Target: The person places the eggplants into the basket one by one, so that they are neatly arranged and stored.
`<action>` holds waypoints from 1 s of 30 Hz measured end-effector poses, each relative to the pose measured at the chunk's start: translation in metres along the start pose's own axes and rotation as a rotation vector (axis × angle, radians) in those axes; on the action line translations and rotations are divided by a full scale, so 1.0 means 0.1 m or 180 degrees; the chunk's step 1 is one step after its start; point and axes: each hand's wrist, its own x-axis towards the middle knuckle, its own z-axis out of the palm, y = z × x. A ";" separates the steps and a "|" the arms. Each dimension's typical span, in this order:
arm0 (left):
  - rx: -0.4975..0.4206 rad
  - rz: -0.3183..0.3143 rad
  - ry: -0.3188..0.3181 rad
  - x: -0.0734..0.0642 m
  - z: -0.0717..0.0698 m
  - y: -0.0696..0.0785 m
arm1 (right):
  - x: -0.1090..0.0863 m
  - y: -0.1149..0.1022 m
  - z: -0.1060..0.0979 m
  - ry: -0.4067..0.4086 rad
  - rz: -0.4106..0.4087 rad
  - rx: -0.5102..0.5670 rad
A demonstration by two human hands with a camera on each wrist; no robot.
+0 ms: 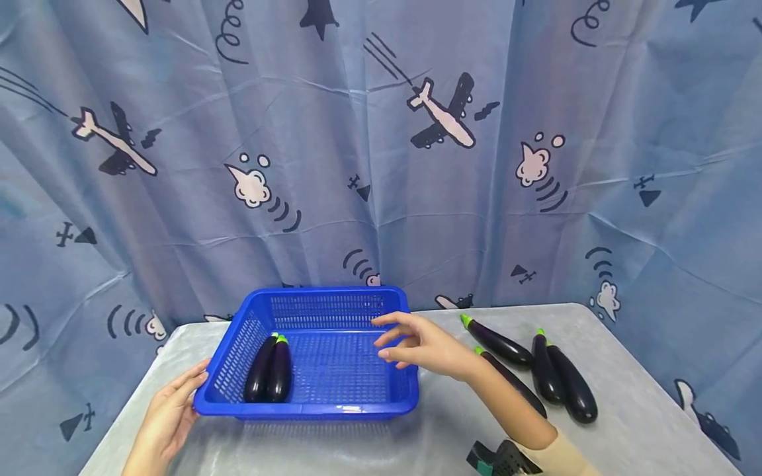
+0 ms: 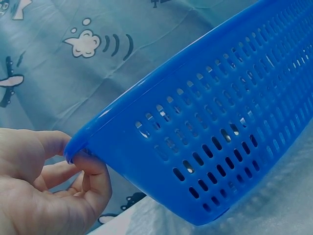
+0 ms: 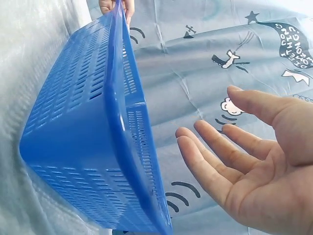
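A blue plastic basket with slotted walls stands on the table. Two dark eggplants with green stem ends lie side by side in its left part. At the basket's near left corner, my left hand pinches the rim, fingers curled beneath it in the left wrist view, where the hand shows close up. My right hand hovers over the basket's right side and holds nothing. In the right wrist view its loosely bent fingers are spread apart beside the rim.
Right of the basket, several more eggplants lie on the pale cloth-covered table. A blue patterned curtain hangs right behind the table. A black device sits at my right wrist.
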 end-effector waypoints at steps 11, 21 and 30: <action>0.0003 0.0004 -0.0005 -0.01 0.00 0.00 | -0.20 0.08 0.04 0.0183 0.0056 0.0107; 0.0010 0.0045 -0.0010 -0.01 0.01 -0.02 | -0.43 0.16 -0.04 0.0387 0.0131 0.0313; 0.0083 0.0036 -0.0004 0.00 0.00 -0.02 | -0.64 0.30 -0.19 0.0610 0.0048 0.0251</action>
